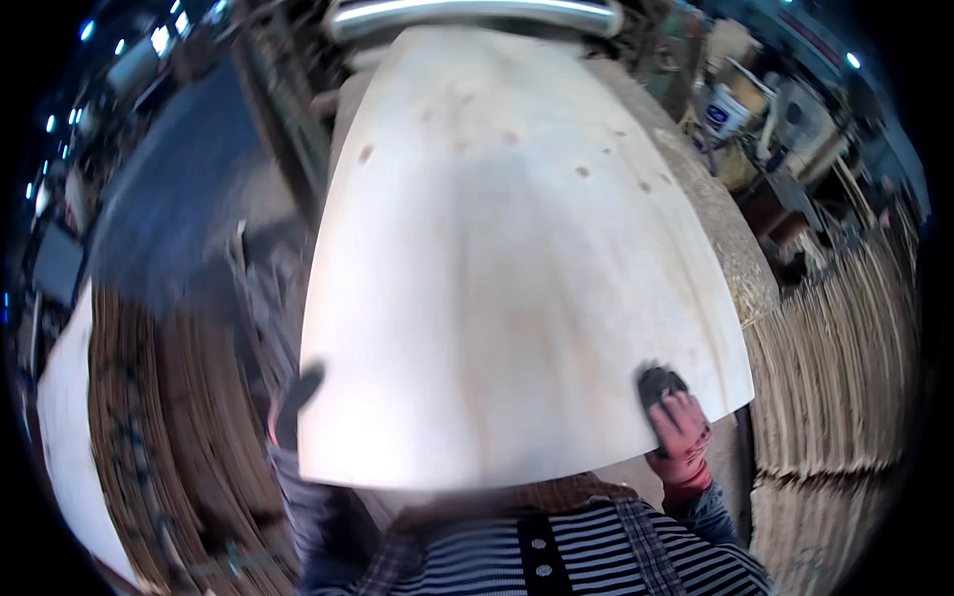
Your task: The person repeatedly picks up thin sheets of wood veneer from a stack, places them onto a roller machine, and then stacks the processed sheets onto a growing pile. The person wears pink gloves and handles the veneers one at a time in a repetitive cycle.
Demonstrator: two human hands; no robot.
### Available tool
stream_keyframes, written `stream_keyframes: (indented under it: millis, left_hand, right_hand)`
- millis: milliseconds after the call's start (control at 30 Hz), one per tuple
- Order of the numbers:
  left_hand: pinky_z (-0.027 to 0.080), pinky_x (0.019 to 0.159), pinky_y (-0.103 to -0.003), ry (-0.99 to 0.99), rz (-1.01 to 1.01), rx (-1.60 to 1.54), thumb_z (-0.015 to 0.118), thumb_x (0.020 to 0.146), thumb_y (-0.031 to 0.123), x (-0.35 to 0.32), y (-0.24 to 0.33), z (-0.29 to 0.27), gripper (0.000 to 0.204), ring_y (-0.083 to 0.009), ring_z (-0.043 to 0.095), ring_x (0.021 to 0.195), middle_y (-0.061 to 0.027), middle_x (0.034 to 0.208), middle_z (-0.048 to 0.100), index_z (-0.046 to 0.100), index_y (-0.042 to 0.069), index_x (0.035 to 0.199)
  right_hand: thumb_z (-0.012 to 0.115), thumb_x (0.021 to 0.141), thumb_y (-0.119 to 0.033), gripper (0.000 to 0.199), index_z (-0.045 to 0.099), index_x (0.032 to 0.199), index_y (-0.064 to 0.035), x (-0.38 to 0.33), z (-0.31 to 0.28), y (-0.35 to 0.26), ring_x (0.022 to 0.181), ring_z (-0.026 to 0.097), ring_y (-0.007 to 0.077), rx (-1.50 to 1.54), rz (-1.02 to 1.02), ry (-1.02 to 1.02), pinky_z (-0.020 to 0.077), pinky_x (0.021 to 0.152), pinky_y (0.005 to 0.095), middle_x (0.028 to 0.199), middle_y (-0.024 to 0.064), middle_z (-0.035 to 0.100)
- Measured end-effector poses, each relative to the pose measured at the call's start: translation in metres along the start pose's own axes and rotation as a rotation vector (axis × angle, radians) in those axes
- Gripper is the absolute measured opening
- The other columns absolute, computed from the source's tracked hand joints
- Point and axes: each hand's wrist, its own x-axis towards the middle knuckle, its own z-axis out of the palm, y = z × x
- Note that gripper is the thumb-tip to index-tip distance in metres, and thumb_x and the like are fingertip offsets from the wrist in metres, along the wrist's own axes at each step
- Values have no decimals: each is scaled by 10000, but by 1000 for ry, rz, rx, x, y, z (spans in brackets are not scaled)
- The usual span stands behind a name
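A large pale wood veneer sheet [517, 298] with scattered knots stretches away in front of my body. Its far end lies just before a shiny metal roller [477, 14]. My left hand [288, 412], in a dark-tipped glove, grips the sheet's left edge near its close corner, with the dark tip over the top and the other fingers hidden. At the near edge, toward the right corner, my right hand [681, 425] in a pink and black glove holds the sheet. Its black fingertips rest on the upper face; what lies beneath is hidden.
Stacked veneer sheets [835, 368] rise close on my right. Another stack [169, 427] stands on the left, with a white sheet [75, 447] beside it. A rough worn table [740, 258] shows under the sheet's right side. A white bucket [725, 111] sits among clutter at the far right.
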Motion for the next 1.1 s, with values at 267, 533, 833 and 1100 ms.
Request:
stream_keyframes:
  millis: [267, 533, 833, 1100]
  left_hand:
    - [473, 694, -260, 220, -245, -113, 537, 801, 124, 112, -13, -4, 279, -163, 588, 804, -97, 923, 610, 549, -31, 1033]
    - [457, 763, -283, 98, 270, 749, 547, 807, 155, 240, -75, -73, 363, -206, 570, 877, -87, 984, 583, 480, 7, 1132]
    - [342, 942, -361, 409, 208, 860, 474, 812, 87, 76, -61, 37, 461, -294, 417, 1131, -193, 1257, 387, 348, -14, 1244]
    - [357, 919, -411, 418, -77, 997, 608, 739, 224, -64, -204, 44, 665, -388, 401, 1109, -253, 1232, 374, 284, 26, 1285]
  right_hand:
    - [577, 681, -272, 480, 492, 1140, -163, 105, 78, 56, 1018, 451, 282, -40, -118, -105, 350, 901, 416, 1135, 101, 478]
    - [558, 725, -268, 550, 397, 1234, -135, 224, 138, 133, 1119, 412, 285, -48, -150, 35, 296, 963, 409, 1205, 119, 446]
    - [534, 754, -228, 495, 406, 1215, -103, 400, 173, 121, 1190, 330, 267, -102, 181, 225, 214, 996, 458, 1248, 120, 397]
    - [556, 773, -293, 553, 373, 1234, -51, 262, 122, 17, 1209, 289, 297, 186, -141, 48, 196, 1013, 423, 1291, 158, 332]
